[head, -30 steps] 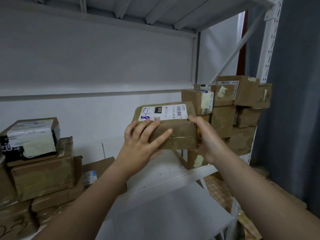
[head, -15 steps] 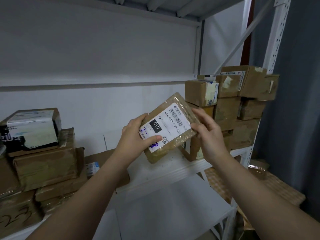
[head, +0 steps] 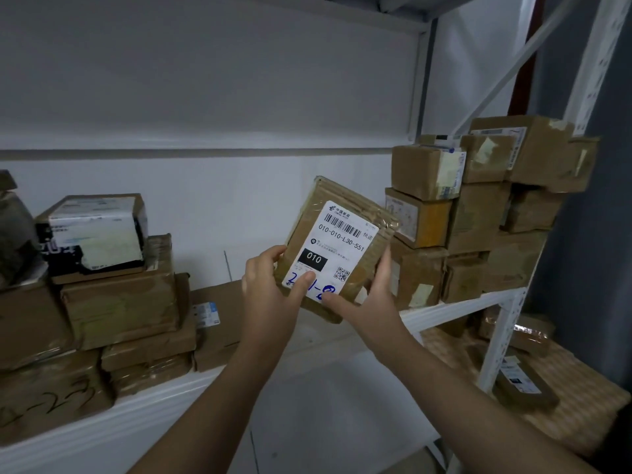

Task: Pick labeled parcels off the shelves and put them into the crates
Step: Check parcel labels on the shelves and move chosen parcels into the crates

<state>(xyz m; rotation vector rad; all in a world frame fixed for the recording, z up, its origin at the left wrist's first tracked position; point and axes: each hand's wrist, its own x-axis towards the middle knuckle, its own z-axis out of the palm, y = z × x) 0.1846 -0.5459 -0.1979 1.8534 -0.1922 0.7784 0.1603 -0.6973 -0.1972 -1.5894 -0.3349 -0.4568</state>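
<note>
Parcel [head: 342,248]: one, gripped by left hand [head: 270,292], right hand [head: 372,302].

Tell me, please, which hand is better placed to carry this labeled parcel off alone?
Probably the right hand: it cups the parcel's lower corner and right edge from beneath, whereas the left hand merely pinches the lower left edge.

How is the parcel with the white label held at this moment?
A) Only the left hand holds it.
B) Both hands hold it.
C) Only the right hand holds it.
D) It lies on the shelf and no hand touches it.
B: the left hand grips the parcel at its lower left edge and the right hand grips its lower right, each with its thumb on the labelled face.
</note>
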